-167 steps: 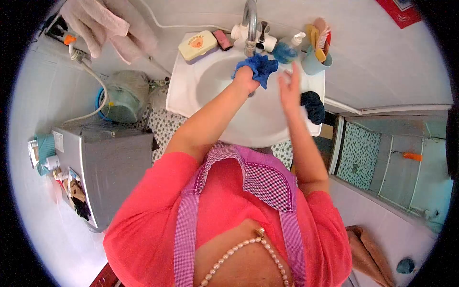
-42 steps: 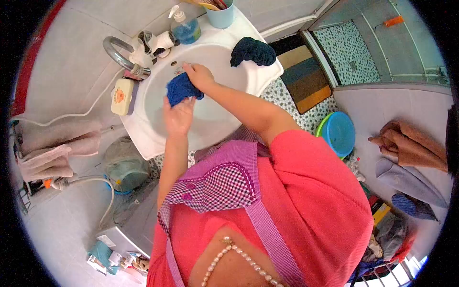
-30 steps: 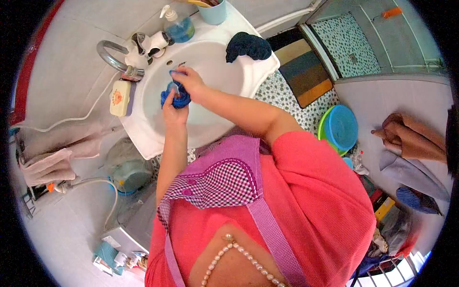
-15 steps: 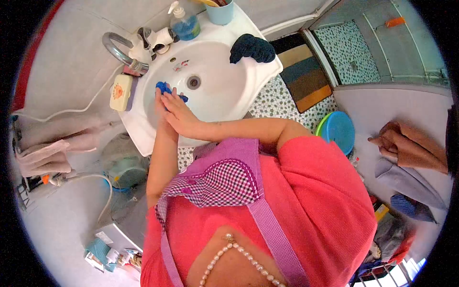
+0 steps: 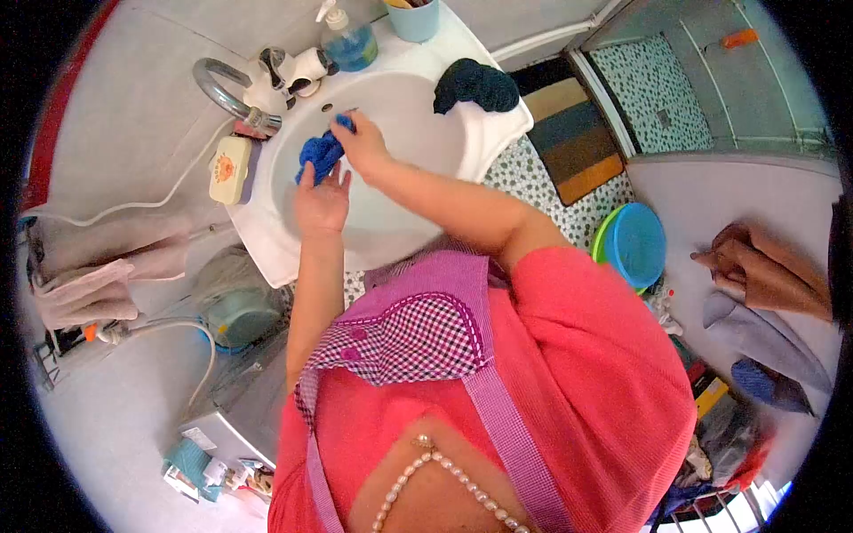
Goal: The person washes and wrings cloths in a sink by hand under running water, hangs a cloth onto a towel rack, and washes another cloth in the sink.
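A small bunched blue cloth [image 5: 320,158] is held over the white washbasin [image 5: 418,169]. My right hand [image 5: 362,145] pinches its upper right end, fingers closed. From below, my left hand [image 5: 322,206] cups the lower left part, palm turned up, thumb and fingertips against the cloth. The drain is hidden behind the hands and cloth. The chrome tap [image 5: 233,99] curves over the basin's left edge, beside my left hand. On the right rim lies a dark bunched cloth [image 5: 478,87].
A soap box [image 5: 231,169] sits on the left rim. At the back stand a blue-liquid pump bottle [image 5: 349,43] and a light blue cup [image 5: 414,19]. A striped mat [image 5: 573,133] and a blue basin [image 5: 636,244] are on the right; towels [image 5: 755,266] hang on the wall.
My hands, pressed together around the blue cloth before, have moved apart. The right hand went up and right, the left turned palm up, and more of the cloth shows.
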Action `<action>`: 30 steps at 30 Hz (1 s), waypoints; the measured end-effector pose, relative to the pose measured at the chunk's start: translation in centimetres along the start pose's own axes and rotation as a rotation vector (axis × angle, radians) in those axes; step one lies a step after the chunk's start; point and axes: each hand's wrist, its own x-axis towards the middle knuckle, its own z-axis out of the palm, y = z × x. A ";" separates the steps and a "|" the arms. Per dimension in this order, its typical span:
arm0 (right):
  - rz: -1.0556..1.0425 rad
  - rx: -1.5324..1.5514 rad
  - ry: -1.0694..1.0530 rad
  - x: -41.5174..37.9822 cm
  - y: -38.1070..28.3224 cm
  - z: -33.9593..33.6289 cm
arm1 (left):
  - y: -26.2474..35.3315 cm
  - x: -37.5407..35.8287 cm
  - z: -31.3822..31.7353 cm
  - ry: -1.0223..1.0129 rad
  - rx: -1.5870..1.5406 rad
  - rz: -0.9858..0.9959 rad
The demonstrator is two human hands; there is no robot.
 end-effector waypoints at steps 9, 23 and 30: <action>-0.750 -0.753 -0.145 -8.1 -3.1 -0.1 | -0.3 -1.4 2.4 -0.495 -0.063 -0.141; -0.328 -0.375 -0.270 -4.0 3.0 1.1 | -1.8 0.0 -0.5 -0.265 0.032 -0.099; -0.519 -0.593 0.060 -8.0 0.3 4.3 | 0.4 -0.9 3.5 0.004 0.117 0.123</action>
